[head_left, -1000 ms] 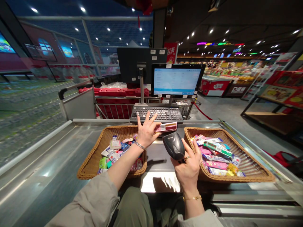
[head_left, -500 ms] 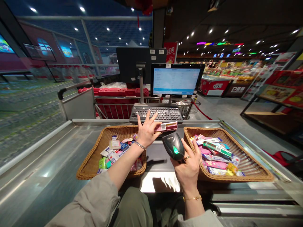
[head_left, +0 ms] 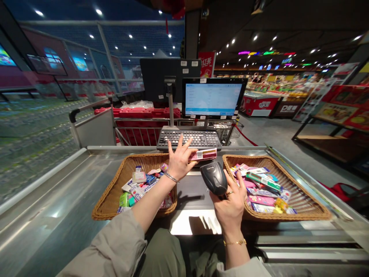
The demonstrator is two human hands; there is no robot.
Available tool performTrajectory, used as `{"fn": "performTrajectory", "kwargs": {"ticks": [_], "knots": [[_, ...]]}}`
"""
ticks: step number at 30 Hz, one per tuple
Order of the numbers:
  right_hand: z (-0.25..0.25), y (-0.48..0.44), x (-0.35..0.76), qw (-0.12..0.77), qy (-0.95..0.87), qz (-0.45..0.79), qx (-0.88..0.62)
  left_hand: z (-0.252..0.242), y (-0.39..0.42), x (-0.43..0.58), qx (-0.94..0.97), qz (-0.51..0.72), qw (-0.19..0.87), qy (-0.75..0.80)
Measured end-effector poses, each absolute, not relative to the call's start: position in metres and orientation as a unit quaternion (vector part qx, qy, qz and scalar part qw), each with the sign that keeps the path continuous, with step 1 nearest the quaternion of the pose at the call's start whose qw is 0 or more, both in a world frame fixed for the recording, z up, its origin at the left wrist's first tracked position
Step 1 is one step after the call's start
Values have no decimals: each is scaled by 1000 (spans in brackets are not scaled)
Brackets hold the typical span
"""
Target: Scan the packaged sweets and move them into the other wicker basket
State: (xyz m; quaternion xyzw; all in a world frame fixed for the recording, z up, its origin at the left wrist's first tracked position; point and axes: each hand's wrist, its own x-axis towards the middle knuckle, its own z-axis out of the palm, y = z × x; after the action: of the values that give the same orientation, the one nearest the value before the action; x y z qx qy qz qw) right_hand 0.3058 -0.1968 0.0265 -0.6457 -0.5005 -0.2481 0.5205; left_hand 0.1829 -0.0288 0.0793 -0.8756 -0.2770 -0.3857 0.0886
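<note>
My left hand (head_left: 181,159) pinches a slim pink and dark red box (head_left: 205,154) between thumb and finger, its barcode showing; the other fingers spread above the front edge of the black keyboard (head_left: 188,139). In my right hand (head_left: 230,200) is a black handheld barcode scanner (head_left: 214,178), its head close below the box and apart from it. No green light shows on the scanner. A wicker basket (head_left: 100,200) of small packets lies under and left of my left forearm. Right of my right hand sits a second wicker basket (head_left: 314,206) with several small packaged goods.
Behind the keyboard stands a lit monitor (head_left: 213,98), with a dark screen (head_left: 155,79) seen from its back beside it. A metal shopping cart (head_left: 138,132) is beyond the counter (head_left: 57,196). Shelving (head_left: 325,123) stands at the right.
The green light on the scanner has gone off. My right hand and the scanner have shifted slightly right. The left hand still holds the box in nearly the same place.
</note>
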Motion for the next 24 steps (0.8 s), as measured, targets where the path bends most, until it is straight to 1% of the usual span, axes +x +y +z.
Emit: {"fn": "performTrajectory", "kwargs": {"ticks": [7,16,24], "knots": [[26,-205,316,532,-487,-253,-646,81,-36,194,-878,-385,87,-270],[25,-221,335,550,-420,-250,-677,83,-54,221,-885,-387,70,-250],[20,-229,361,567,-352,-291,-686,81,-69,251,-893,-384,51,-227]]}}
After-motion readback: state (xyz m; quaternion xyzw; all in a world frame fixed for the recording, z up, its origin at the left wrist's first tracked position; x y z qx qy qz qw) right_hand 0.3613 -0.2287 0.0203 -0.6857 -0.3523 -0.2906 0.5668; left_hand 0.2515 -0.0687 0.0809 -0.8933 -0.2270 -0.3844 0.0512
